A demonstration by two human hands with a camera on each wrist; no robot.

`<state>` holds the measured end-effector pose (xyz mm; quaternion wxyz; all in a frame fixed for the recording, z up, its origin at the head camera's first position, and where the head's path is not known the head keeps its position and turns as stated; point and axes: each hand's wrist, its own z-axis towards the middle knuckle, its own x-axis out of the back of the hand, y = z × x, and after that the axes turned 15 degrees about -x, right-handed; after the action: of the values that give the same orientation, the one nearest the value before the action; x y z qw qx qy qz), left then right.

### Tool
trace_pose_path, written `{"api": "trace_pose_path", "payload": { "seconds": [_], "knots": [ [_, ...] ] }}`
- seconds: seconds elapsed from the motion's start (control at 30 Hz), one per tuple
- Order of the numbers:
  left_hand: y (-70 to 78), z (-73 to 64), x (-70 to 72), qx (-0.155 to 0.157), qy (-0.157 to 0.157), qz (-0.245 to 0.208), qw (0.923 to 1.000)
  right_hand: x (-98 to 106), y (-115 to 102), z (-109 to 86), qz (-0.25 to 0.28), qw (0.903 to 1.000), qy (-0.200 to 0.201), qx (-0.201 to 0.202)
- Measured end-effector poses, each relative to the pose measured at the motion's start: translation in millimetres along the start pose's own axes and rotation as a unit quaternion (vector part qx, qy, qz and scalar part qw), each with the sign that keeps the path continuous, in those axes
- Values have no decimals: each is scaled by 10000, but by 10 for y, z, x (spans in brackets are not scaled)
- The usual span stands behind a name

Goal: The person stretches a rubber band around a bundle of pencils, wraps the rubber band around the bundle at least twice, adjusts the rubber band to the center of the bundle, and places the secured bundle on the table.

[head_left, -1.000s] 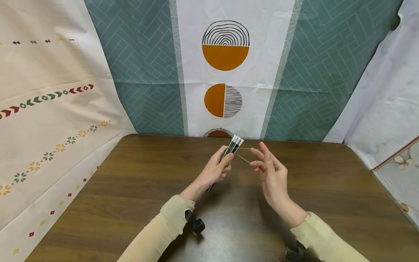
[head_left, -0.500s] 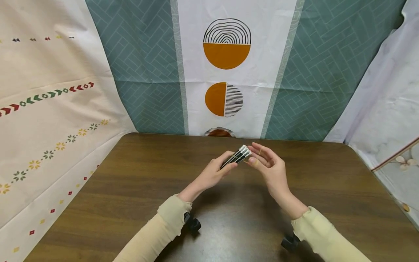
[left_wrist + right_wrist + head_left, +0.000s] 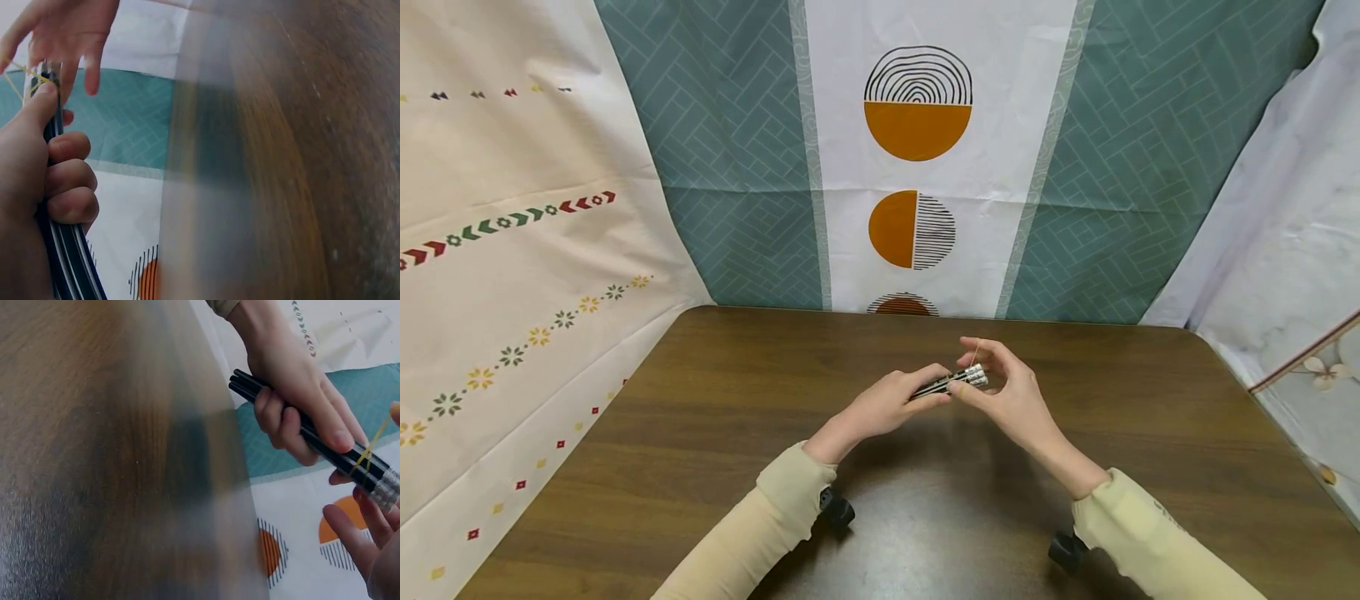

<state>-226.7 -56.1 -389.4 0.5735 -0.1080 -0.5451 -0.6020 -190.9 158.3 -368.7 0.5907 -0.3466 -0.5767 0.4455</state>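
My left hand grips a bundle of several black pencils with silvery-white ends, fingers wrapped round the shafts and thumb along the top. The silvery ends point right, toward my right hand. A thin yellow rubber band crosses the bundle just below those ends. One part of it stretches off to a finger of my right hand, which is hooked in the loop. In the head view the right thumb lies against the bundle near its end. The right palm is partly cut off in the right wrist view.
Both hands are above a brown wooden table. Patterned cloth hangs behind the table's far edge, with more cloth at both sides. A black wrist camera sits at the left cuff, another at the right.
The pencil bundle has tipped from steep to nearly level, silvery ends swinging right. My right hand has come in close to those ends, and the long stretch of rubber band has shortened.
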Motion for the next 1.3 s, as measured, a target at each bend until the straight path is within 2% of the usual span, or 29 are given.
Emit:
{"api": "trace_pose_path", "payload": {
  "seconds": [0.17, 0.27, 0.43, 0.57, 0.77, 0.9, 1.1, 1.3],
  "knots": [
    [52, -7, -19, -174, -679, 650, 9954, 61, -6, 82, -272, 9987, -141, -414],
    [78, -7, -24, -265, -870, 873, 9920, 109, -21, 137, -207, 9962, -390, -756],
    [123, -7, -11, -454, -990, 737, 9913, 137, -27, 204, 279, 9910, -686, -1116],
    [161, 1, -19, -731, -1038, 466, 9908, 109, 36, 239, 717, 9874, -646, -1252],
    [247, 3, -26, -1030, -785, 12, 9916, -3, 173, 214, 1597, 9752, -301, -1505],
    [287, -15, -36, -999, -683, -313, 9922, -63, 224, 158, 2009, 9659, -133, -1629],
    [279, -44, -69, -901, -603, -444, 9931, -99, 290, 125, 2146, 9601, -9, -1795],
    [251, -39, -117, -672, -48, -1031, 9924, -168, 372, 134, 2194, 9544, 130, -2019]
  ]
}}
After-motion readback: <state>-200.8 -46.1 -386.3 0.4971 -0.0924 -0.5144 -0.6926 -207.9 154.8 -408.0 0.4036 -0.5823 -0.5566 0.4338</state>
